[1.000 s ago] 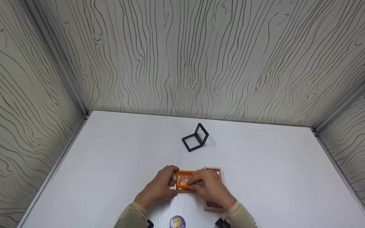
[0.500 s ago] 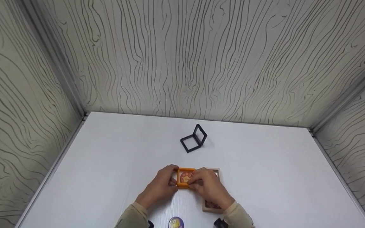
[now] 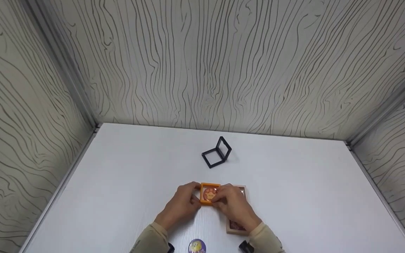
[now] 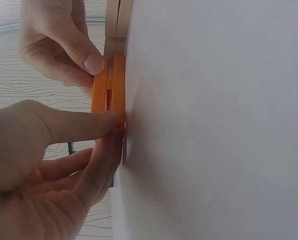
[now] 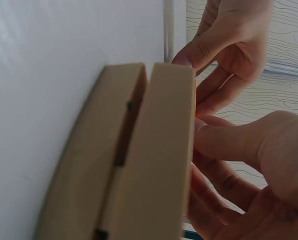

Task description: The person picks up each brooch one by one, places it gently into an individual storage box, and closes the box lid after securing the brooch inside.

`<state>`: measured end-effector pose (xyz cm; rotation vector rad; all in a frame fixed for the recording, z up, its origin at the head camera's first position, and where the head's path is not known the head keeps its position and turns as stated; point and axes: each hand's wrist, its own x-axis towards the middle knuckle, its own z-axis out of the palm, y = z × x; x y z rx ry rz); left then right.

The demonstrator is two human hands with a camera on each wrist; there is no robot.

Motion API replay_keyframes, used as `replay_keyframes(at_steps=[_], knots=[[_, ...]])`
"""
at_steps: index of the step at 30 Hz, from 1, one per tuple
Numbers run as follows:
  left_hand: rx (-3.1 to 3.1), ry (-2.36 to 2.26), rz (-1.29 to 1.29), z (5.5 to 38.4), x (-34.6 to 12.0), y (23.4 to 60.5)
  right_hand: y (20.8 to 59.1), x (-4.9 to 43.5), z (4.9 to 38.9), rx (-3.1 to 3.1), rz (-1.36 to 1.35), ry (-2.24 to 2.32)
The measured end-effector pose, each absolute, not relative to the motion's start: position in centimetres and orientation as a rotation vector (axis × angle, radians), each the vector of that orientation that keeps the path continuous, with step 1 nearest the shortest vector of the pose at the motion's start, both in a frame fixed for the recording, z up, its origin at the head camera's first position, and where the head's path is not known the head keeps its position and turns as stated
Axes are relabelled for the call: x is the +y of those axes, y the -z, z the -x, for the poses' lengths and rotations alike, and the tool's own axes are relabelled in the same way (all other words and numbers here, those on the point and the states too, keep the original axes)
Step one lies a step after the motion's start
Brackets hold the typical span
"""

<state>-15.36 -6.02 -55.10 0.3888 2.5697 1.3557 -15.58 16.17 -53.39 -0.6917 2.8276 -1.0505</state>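
Observation:
An orange floating display frame (image 3: 201,194) with clear film in its middle lies in front of me, a round red badge with a paw print (image 3: 209,194) showing inside. My left hand (image 3: 184,201) grips its left side, thumb at the near corner and fingers at the far one. The right hand (image 3: 237,205) pinches the near right part between thumb and fingers. In the left wrist view the two halves of the orange frame (image 4: 117,90) lie nearly together, with a narrow slit between them. The right hand (image 4: 61,45) has its thumb on the upper half.
Partly under the right hand stands a beige frame (image 3: 237,232) with dark red contents; it fills much of the right wrist view. Further back a black hinged frame (image 3: 213,165) stands unfolded. A round purple badge with a yellow figure (image 3: 197,246) lies at the near edge.
The orange frame's raised upper half has come down onto the lower half. Both hands have moved it slightly away from me.

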Motion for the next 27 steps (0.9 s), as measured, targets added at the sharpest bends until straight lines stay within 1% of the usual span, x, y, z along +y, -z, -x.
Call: replay_keyframes(at_steps=[4,19,27], knots=[[2.541,-1.366,-0.341,15.44,-5.90,55.00,53.39,16.10,15.66,2.821,0.663,1.036],[2.567,-1.351,-0.329,15.38,-5.67,54.97,53.39,16.17,15.68,2.779,0.604,1.042],[2.603,-1.367,-0.395,15.46,-5.93,55.12,53.62,15.94,15.69,2.884,0.716,1.024]])
